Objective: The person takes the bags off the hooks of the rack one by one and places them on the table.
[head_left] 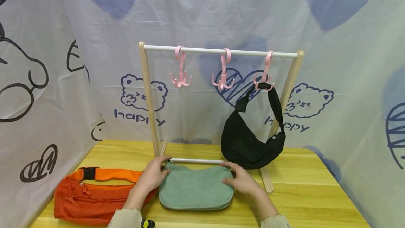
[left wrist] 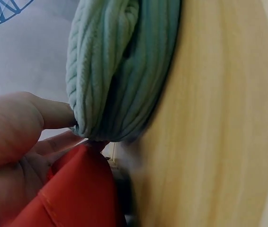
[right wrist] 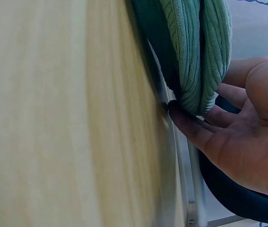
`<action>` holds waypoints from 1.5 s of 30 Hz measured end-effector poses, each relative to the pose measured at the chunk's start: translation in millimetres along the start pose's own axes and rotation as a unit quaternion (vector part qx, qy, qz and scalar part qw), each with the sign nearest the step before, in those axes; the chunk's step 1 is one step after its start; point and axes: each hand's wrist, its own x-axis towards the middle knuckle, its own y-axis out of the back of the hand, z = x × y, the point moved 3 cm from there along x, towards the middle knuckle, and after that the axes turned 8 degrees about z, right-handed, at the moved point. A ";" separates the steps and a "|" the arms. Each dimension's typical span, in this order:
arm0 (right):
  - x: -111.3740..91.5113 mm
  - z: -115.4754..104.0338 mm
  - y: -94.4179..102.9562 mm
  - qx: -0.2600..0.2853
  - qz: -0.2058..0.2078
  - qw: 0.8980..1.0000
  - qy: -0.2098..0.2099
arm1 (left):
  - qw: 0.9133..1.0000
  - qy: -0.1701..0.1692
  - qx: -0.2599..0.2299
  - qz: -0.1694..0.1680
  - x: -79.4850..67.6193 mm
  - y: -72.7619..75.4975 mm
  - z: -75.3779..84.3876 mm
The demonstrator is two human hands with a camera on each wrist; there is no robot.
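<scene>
A pale green corduroy handbag [head_left: 196, 190] stands upright on the table, in front of the rack's lower bar. At its left end my left hand [head_left: 153, 176] pinches the upper corner, thumb on the front and fingers behind. My right hand [head_left: 242, 179] holds the opposite corner in the same way. The left wrist view shows the ribbed side of the green bag [left wrist: 98, 71] by the thumb, with a red-orange bag [left wrist: 77, 194] close below the left hand [left wrist: 18, 127]. From the right wrist, the fingers of the right hand [right wrist: 254, 118] reach round behind the bag's end [right wrist: 186, 61].
The orange waist bag [head_left: 98, 200] lies at the left, partly behind my left forearm. A wooden rack with a white top rail [head_left: 205, 50] carries three pink hooks; a black shoulder bag [head_left: 250, 143] hangs from the right-hand hook [head_left: 265, 75]. Printed cloth [head_left: 202, 10] surrounds the table.
</scene>
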 end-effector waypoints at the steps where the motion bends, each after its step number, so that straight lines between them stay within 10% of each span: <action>1: -0.5 0.8 -0.3 -0.002 -0.001 1.000 -0.002 | 1.000 0.002 0.001 -0.003 -0.6 -0.3 0.1; 27: -14.3 -12.2 13.2 -0.004 0.041 0.999 0.021 | 1.000 -0.009 0.003 0.006 -2.0 -2.9 13.3; 45: -22.2 -53.4 46.4 0.083 0.200 0.972 0.092 | 0.995 -0.050 -0.051 0.066 1.5 19.0 57.6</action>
